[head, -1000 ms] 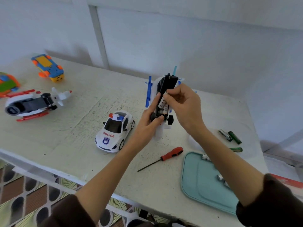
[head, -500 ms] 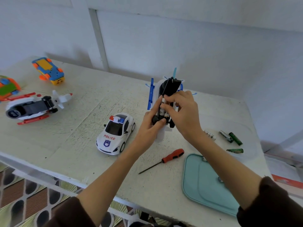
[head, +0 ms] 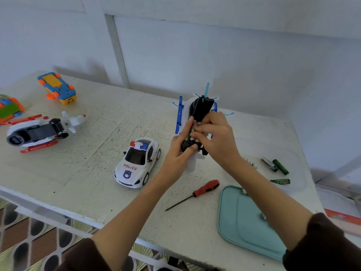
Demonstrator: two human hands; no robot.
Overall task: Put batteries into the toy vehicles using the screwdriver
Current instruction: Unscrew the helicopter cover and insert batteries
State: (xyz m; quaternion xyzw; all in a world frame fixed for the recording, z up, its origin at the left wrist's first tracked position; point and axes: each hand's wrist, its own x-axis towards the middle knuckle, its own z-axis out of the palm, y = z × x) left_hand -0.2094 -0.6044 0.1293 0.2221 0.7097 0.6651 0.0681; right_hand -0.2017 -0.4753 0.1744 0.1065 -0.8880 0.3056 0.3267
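Observation:
A white and blue toy helicopter (head: pixel 199 108) is held upside down above the table, its black underside facing me. My left hand (head: pixel 178 149) grips its near end by the wheels. My right hand (head: pixel 216 139) curls over the battery bay, fingertips pressing on the batteries there. The red-handled screwdriver (head: pixel 205 189) lies on the table below my hands. Three loose batteries (head: pixel 274 167) lie at the right. A white police car (head: pixel 137 162) stands left of my hands.
A white and red helicopter (head: pixel 39 132) lies upside down at the left, with a blue and orange toy (head: pixel 57 88) and a green and orange toy (head: pixel 9 108) behind it. A teal tray (head: pixel 248 222) holding small parts sits at the front right. The table's edge (head: pixel 78 216) runs near me.
Both hands lowered the helicopter slightly. My right hand's fingers moved down over the battery bay and now cover the batteries that showed a second ago.

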